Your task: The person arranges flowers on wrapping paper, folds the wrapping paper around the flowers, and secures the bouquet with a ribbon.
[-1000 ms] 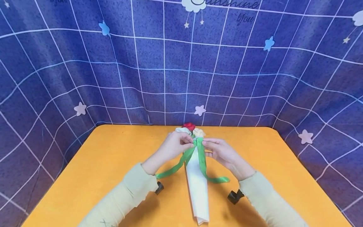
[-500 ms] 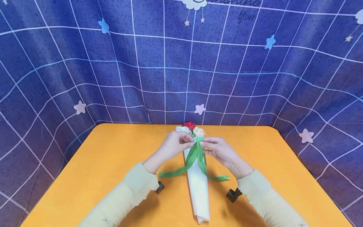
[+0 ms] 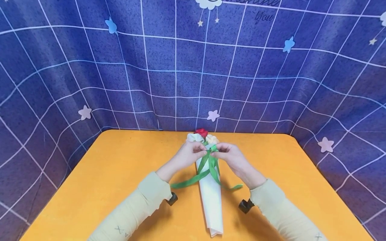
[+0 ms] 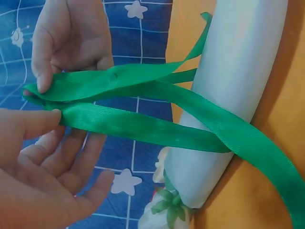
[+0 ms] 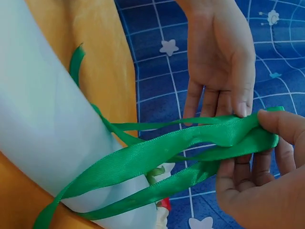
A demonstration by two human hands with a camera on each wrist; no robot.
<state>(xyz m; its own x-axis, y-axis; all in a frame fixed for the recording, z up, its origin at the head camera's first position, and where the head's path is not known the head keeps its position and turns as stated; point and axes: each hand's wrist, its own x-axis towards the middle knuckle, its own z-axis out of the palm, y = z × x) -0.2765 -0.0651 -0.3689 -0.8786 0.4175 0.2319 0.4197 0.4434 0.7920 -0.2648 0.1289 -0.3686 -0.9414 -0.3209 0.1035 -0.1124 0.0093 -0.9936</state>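
Observation:
A bouquet wrapped in white paper (image 3: 211,204) lies on the table, its narrow end toward me. At its far end show a red rose (image 3: 201,133), a white flower (image 3: 194,137) and a cream flower (image 3: 212,139). Green satin ribbon (image 4: 138,129) passes around the wrap below the blooms. My left hand (image 3: 191,153) pinches the ribbon between thumb and fingers, drawn up above the paper. Close beside it, my right hand (image 3: 233,159) pinches a folded part of the same ribbon (image 5: 238,133). Two loose ends trail to either side of the wrap.
The orange table (image 3: 126,157) extends around the bouquet. Behind and beside it hangs a blue grid-patterned curtain (image 3: 187,83) with stars. Black wrist-worn pieces show under the left cuff (image 3: 172,198) and right cuff (image 3: 245,206).
My right hand has moved slightly left, closer to the left hand. The ribbon at its fingertips, earlier hanging as a flat strip, is now folded into a small loop, and the strands cross lower down.

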